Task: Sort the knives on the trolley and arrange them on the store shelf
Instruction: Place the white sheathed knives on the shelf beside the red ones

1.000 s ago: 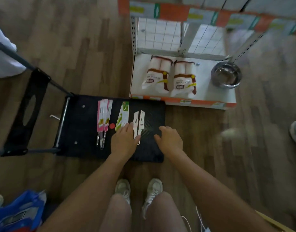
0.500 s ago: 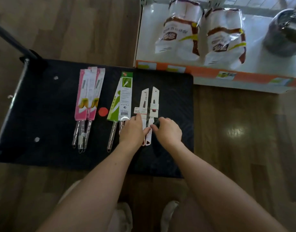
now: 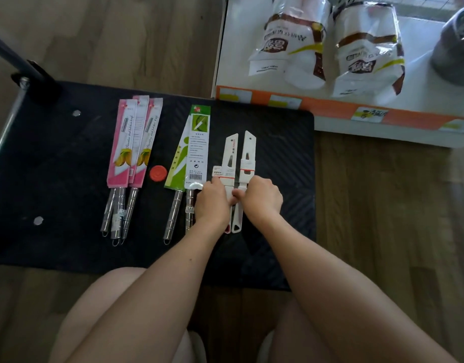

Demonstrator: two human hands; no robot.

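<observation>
On the black trolley deck (image 3: 278, 153) lie three groups of packaged knives. Pink-sleeved knives (image 3: 132, 153) with steel handles lie at the left, green-sleeved knives (image 3: 193, 150) in the middle, and two white sheathed knives (image 3: 240, 155) side by side at the right. My left hand (image 3: 212, 201) grips the handle of the left white knife. My right hand (image 3: 262, 199) grips the handle of the right white knife. Both hands cover most of those handles; the handle tips show below. The white store shelf (image 3: 422, 111) stands just beyond the trolley's far right corner.
Two white packaged bags (image 3: 330, 45) lie on the shelf, with a dark metal bowl (image 3: 456, 53) at its right end. A small red disc (image 3: 157, 173) lies on the deck between the pink and green packs. The trolley handle post (image 3: 24, 72) rises at far left. Wooden floor surrounds everything.
The view has dropped closer to the trolley. Both hands have closed in from either side onto the white knives' handles and now grip them.
</observation>
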